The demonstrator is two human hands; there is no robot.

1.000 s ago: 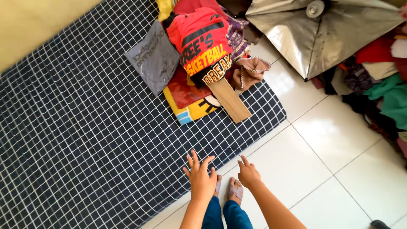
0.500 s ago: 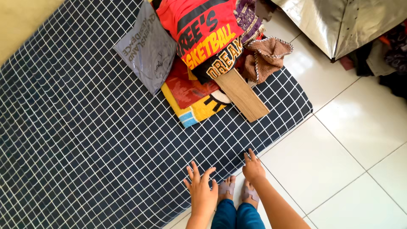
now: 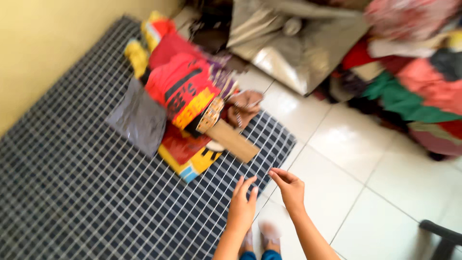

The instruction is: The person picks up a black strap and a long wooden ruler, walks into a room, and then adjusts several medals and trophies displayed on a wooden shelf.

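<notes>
Since half a second ago the view has swung and blurred: the clothes pile sits further up-frame, more white floor shows at right, and both hands have risen over the mattress corner.

Items, left to right:

- Yellow wall [image 3: 43, 53], 10 o'clock edge of frame.
- Dark grid-patterned mattress [image 3: 72, 192], filling the left half, its corner at centre.
- Grey plastic bag [image 3: 139, 119], lying on the mattress, touching the pile's left side.
- Pile of folded clothes [image 3: 185, 89], red and yellow topmost, at 12 o'clock from the hands; a yellow-and-red cloth [image 3: 190, 156] lies beneath it.
- Brown cardboard strip [image 3: 233, 140], tilted, resting on the pile's near edge, between pile and hands.
- Left hand [image 3: 243, 207], fingers extended and close together, holding nothing, over the mattress edge.
- Right hand [image 3: 288, 188], fingers loosely extended toward 10 o'clock, empty, at the mattress corner.
- Silver reflective cover [image 3: 293, 45], 1 o'clock, on the floor.
- White tiled floor [image 3: 365, 183].
- Heap of mixed coloured clothes [image 3: 414, 82], 2 o'clock, well apart from the hands.
</notes>
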